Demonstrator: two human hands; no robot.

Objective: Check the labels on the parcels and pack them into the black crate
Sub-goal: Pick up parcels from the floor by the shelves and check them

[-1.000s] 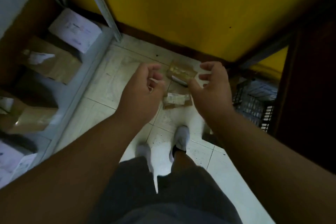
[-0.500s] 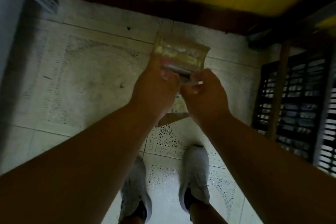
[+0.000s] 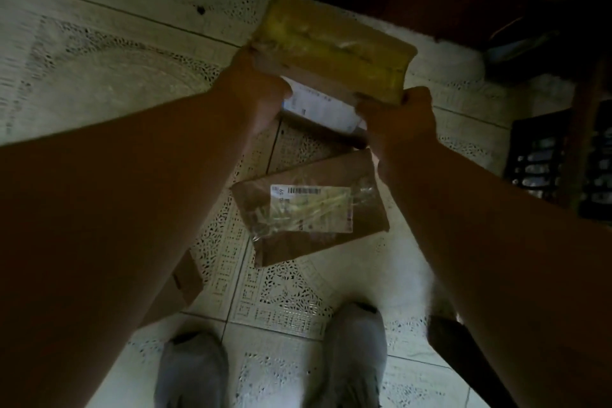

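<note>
Here, you hold a small taped cardboard parcel (image 3: 331, 53) above the tiled floor (image 3: 99, 60), your left hand (image 3: 255, 93) and right hand (image 3: 397, 116) each curled round a near corner, its white label (image 3: 318, 103) facing you. It looks light and stiff, though the glossy tape may be slippery, so grip the edges. Another labelled parcel (image 3: 311, 205) lies below; the black crate (image 3: 559, 162) sits right.

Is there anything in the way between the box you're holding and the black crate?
Nothing I can see. Both hands hold the box up over the floor, and the black crate sits off to the right, only partly in view.
</note>
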